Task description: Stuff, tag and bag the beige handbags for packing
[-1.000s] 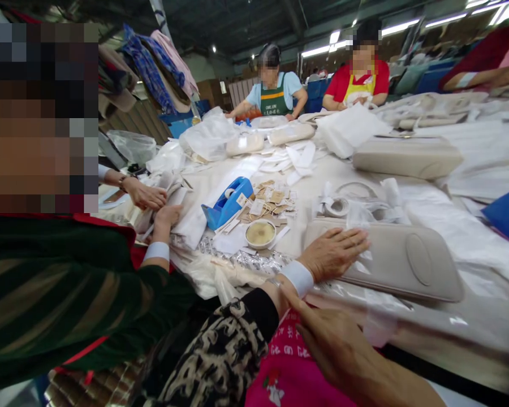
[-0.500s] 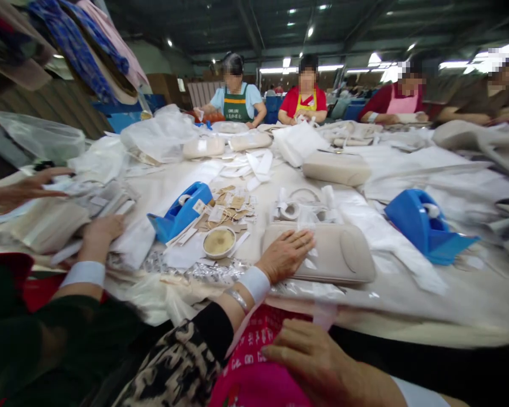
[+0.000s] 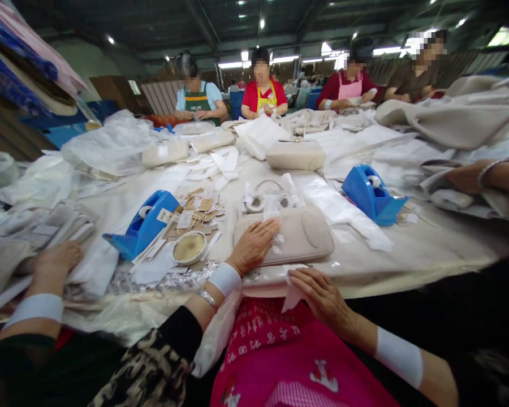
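My left hand [image 3: 254,246] lies flat on a beige handbag [image 3: 307,234], fingers stretched out together. The bag rests on its side, with its handle and white-wrapped rings [image 3: 266,202] toward the back. Clear film shows beside my fingertips. At the table's front edge, just below the bag, my right hand [image 3: 322,297] pinches a thin white sheet [image 3: 292,293], which hangs down in front of my pink apron [image 3: 280,350]. Whether the sheet is paper or plastic I cannot tell.
Blue tape dispensers stand left [image 3: 146,223] and right [image 3: 373,195] of the bag. A round tub [image 3: 190,247] sits near paper tags [image 3: 201,209]. Co-workers' hands are close at left [image 3: 57,260] and right [image 3: 470,178]. More bags [image 3: 296,154] and white wrapping lie farther back.
My right hand has risen from over the apron to the table edge, the white sheet now visible in its fingers. My left hand stays on the bag. The view has swung right.
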`<state>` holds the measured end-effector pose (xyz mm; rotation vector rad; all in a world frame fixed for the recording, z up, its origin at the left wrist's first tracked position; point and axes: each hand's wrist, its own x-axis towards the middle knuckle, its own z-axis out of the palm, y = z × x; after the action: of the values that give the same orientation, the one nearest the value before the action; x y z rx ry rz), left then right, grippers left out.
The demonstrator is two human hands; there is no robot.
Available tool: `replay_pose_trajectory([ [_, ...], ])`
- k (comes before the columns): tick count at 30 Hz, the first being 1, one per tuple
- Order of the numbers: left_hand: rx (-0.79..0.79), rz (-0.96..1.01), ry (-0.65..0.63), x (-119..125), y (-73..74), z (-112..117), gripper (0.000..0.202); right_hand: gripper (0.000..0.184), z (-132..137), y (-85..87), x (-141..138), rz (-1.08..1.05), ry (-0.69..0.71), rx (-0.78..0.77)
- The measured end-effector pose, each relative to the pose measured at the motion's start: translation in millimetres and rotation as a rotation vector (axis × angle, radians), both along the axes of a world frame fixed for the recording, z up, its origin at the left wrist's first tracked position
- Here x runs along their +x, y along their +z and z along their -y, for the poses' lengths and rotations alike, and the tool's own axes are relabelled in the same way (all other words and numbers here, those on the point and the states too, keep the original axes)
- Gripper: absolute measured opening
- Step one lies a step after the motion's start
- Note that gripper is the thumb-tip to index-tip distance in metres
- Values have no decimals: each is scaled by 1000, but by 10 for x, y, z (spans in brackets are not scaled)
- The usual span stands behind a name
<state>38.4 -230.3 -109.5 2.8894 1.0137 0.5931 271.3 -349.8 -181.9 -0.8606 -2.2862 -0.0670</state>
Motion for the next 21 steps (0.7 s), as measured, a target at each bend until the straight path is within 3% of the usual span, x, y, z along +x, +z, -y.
replay_pose_trajectory([
  [5, -40, 29, -10, -11, 8, -43, 42, 25, -10, 240, -97, -198, 60, -19],
  [10, -23, 16, -53, -52, 10, -63, 42, 23, 110, 507, -136, -203, 45, 50],
  [21, 38, -81, -30, -12, 45, 1, 48, 21, 184, 527, -446, -210, 51, -2],
])
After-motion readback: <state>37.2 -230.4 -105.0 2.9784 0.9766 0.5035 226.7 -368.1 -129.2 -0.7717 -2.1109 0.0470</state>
